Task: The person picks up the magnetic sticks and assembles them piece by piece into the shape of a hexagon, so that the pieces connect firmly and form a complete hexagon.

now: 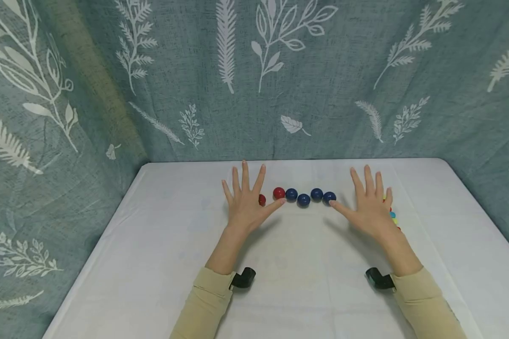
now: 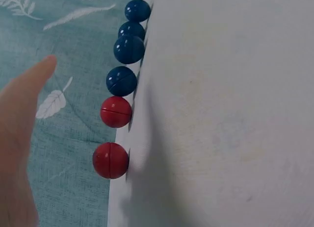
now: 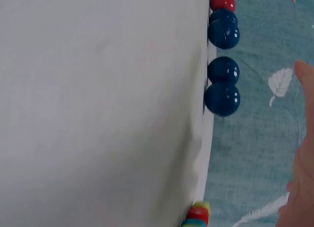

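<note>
My left hand (image 1: 247, 207) is held above the table with fingers spread, holding nothing. One red ball (image 1: 262, 200) shows partly behind it, and another red ball (image 1: 278, 193) lies just beyond the thumb. Several dark blue balls (image 1: 303, 200) continue the uneven row to the right; seams show on some balls in the left wrist view. My right hand (image 1: 368, 209), likewise spread and holding nothing, hovers at the row's right end, its thumb tip overlapping the last blue ball (image 1: 329, 197). A small multicoloured object (image 1: 393, 215) is mostly hidden behind this hand.
A white cloth covers the table (image 1: 297, 282), whose far edge meets a green-blue curtain (image 1: 254, 122) with white leaf prints. The curtain also runs along the left and right sides. Each sleeved wrist carries a black camera mount (image 1: 243, 278).
</note>
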Action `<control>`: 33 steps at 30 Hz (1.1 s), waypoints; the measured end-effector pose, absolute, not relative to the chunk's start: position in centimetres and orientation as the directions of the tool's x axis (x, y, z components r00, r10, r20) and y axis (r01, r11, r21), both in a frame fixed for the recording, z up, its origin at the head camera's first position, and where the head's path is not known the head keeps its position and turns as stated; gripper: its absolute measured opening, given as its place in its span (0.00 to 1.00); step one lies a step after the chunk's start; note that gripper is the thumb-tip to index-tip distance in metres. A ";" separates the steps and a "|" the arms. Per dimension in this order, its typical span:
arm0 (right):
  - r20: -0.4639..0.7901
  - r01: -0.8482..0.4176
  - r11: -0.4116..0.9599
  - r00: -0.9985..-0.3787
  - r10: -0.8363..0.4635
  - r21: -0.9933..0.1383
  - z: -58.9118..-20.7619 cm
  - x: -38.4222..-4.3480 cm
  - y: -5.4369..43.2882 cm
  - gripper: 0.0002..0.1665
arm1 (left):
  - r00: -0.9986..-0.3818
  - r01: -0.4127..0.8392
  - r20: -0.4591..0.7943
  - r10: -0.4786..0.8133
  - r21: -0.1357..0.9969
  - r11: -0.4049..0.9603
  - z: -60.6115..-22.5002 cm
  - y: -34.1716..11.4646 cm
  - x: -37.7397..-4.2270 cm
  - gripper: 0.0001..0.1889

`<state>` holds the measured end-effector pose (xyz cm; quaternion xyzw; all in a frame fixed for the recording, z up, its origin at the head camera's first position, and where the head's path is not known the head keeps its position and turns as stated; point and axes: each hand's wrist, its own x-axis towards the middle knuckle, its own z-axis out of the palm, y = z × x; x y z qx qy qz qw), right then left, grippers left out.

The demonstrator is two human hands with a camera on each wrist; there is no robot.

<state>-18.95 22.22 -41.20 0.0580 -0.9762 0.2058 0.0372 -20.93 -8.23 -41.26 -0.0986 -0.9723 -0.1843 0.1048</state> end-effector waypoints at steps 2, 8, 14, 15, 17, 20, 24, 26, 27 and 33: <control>0.094 -0.139 0.888 -0.990 -0.109 -0.438 -41.1 -18.9 22.7 0.60 | -0.949 0.266 0.263 0.176 0.359 0.895 -41.4 -8.0 -21.0 0.51; 0.186 -0.227 0.798 -0.972 -0.146 -0.558 -41.2 -19.3 24.4 0.53 | -0.909 0.396 0.330 0.253 0.500 0.771 -42.1 -7.1 -20.9 0.47; 0.238 -0.251 0.746 -0.963 -0.127 -0.616 -41.2 -19.6 27.0 0.41 | -0.877 0.481 0.377 0.298 0.693 0.538 -42.4 -5.5 -20.5 0.38; 0.226 -0.232 0.746 -0.968 -0.111 -0.624 -41.2 -19.6 27.4 0.39 | -0.870 0.492 0.387 0.304 0.711 0.502 -42.5 -5.1 -20.5 0.37; 0.189 -0.180 0.744 -0.979 -0.074 -0.644 -41.1 -19.6 28.2 0.36 | -0.859 0.509 0.403 0.316 0.737 0.444 -42.7 -4.5 -20.6 0.33; 0.122 -0.097 0.730 -0.992 -0.019 -0.677 -41.3 -19.8 29.4 0.34 | -0.842 0.529 0.416 0.343 0.762 0.374 -43.1 -3.3 -20.7 0.28; 0.037 -0.011 0.704 -0.999 0.021 -0.710 -41.9 -20.1 30.8 0.32 | -0.834 0.518 0.393 0.388 0.800 0.304 -43.4 -1.8 -20.9 0.24; -0.003 0.021 0.694 -1.000 0.027 -0.719 -42.2 -20.3 31.4 0.32 | -0.833 0.506 0.376 0.406 0.814 0.285 -43.5 -1.1 -21.0 0.23; -0.024 0.036 0.692 -0.999 0.027 -0.721 -42.4 -20.4 31.7 0.32 | -0.831 0.503 0.370 0.414 0.818 0.279 -43.5 -0.8 -21.0 0.22; -0.142 0.118 0.650 -0.990 0.017 -0.750 -43.6 -21.4 33.5 0.36 | -0.824 0.495 0.344 0.451 0.824 0.276 -43.7 1.1 -21.4 0.23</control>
